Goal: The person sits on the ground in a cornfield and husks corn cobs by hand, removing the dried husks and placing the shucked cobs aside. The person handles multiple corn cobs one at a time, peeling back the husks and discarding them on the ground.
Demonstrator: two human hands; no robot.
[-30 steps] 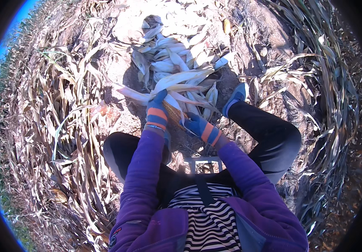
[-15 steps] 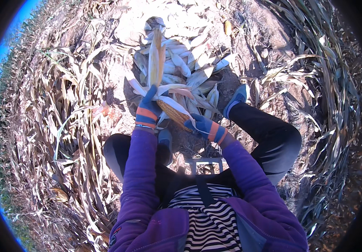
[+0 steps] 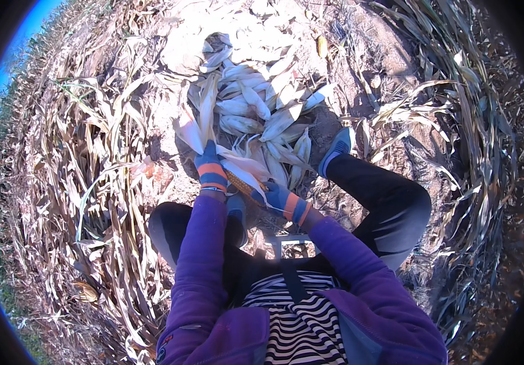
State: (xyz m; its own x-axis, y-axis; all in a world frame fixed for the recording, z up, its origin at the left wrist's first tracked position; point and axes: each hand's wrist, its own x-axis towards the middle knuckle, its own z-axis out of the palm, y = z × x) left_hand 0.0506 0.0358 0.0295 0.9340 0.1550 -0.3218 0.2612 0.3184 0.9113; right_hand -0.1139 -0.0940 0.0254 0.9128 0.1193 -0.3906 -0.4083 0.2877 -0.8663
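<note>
An ear of corn (image 3: 241,183) lies slantwise between my hands, its yellow kernels partly bare. Pale husk leaves (image 3: 208,112) spread from its far left end. My left hand (image 3: 208,159), in a grey-blue glove with orange bands, is closed around the husk at that end. Gloved the same way, my right hand (image 3: 276,197) grips the nearer right end, where a strip of white husk runs to the fingers. Beyond the hands is a heap of ears in pale husks (image 3: 253,100) on the soil.
Dry stalks and leaves (image 3: 110,176) line the left side, and more stalks (image 3: 475,121) stand on the right. A bare yellow ear (image 3: 321,47) lies at the far right of the heap. My shoe (image 3: 337,150) rests beside the heap. A metal frame (image 3: 294,239) shows between my legs.
Both hands have moved slightly nearer to me with the ear, the right one also leftward. The husk leaves now lean further left, and less of the kernels shows.
</note>
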